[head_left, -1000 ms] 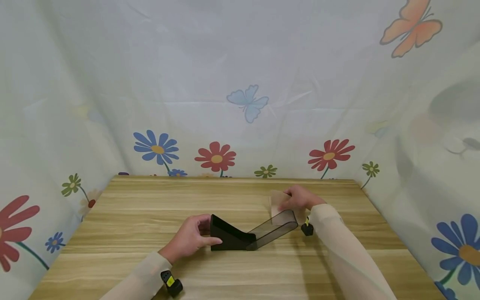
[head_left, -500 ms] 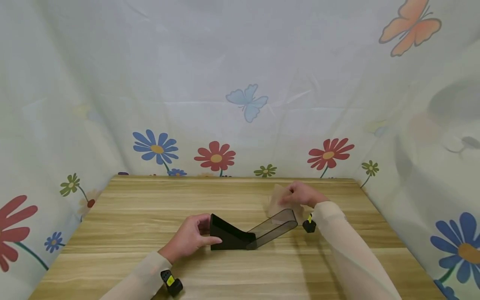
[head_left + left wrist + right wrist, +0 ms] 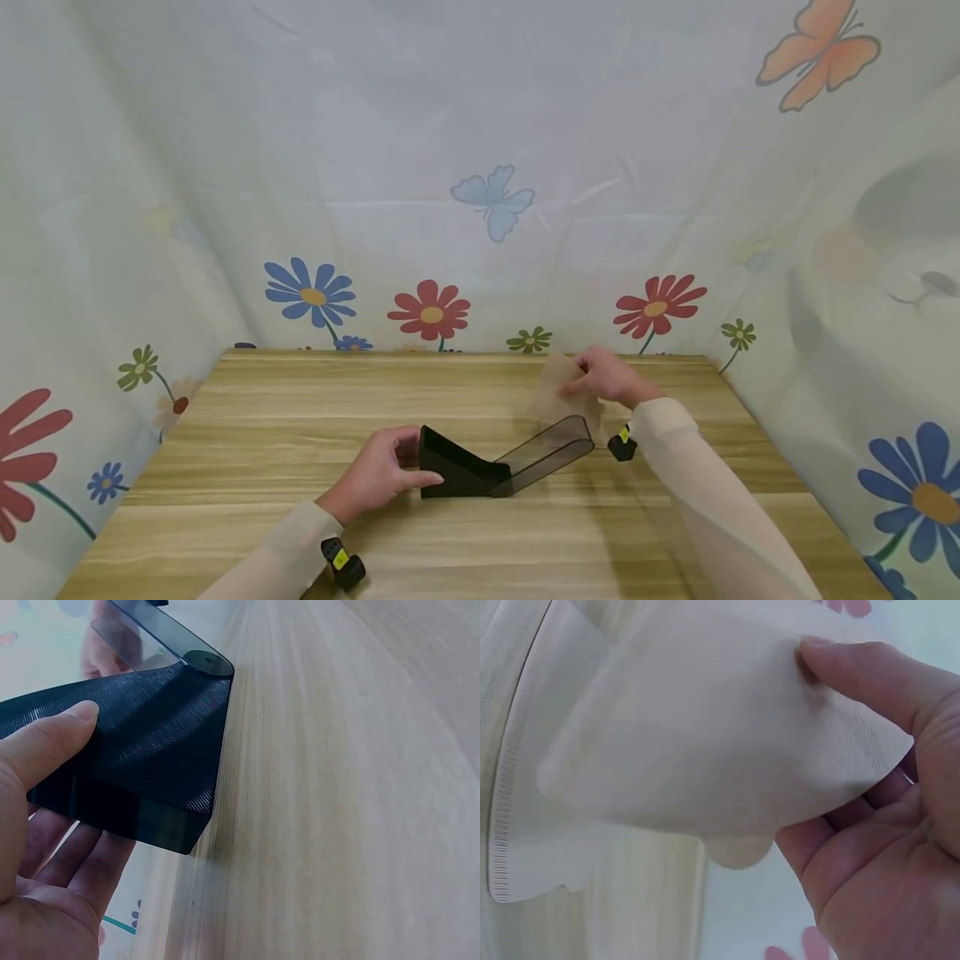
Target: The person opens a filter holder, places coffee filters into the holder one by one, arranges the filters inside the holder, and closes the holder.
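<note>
Black and wedge-shaped, an open box (image 3: 456, 477) is gripped on the wooden table (image 3: 487, 550) by the left hand (image 3: 378, 472), its smoky clear lid (image 3: 542, 455) angled out rightward. Beige paper (image 3: 682, 735) is pinched between the right hand's (image 3: 892, 795) thumb and fingers beyond the lid, with a second sheet (image 3: 536, 847) seen just beside it.

A black wedge-shaped box (image 3: 461, 477) sits on the table (image 3: 322, 404), clear lid (image 3: 550, 460) open, near 2 tan paper sheets (image 3: 697, 727), 1 raised.
</note>
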A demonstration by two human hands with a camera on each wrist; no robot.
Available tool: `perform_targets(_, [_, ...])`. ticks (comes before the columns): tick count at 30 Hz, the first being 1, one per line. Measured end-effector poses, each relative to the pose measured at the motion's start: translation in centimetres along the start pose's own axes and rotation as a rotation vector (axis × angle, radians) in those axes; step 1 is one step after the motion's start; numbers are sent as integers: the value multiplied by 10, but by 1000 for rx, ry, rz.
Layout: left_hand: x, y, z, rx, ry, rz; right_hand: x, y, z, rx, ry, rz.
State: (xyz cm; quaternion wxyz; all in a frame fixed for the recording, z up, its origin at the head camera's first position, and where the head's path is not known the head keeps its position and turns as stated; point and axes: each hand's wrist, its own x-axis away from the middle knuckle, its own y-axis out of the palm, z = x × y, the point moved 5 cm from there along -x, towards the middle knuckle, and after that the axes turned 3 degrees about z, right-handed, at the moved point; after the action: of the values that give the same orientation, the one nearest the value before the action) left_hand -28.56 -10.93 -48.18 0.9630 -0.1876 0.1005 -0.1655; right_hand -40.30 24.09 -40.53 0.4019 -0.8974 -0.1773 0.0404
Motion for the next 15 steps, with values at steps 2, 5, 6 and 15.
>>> perform_targets(2, [0,0,0,0,7,1,2,-3,-9,25,-25,11])
perform_targets(5, [0,-1,0,3,9,3,5,-9,-22,51,-51,27])
perform_targets(6, [0,-1,0,5,7,2,7,-11,-27,55,-61,29])
perform_targets(15, [1,0,1,16,-2,3,20,-22,-66,34,-170,19])
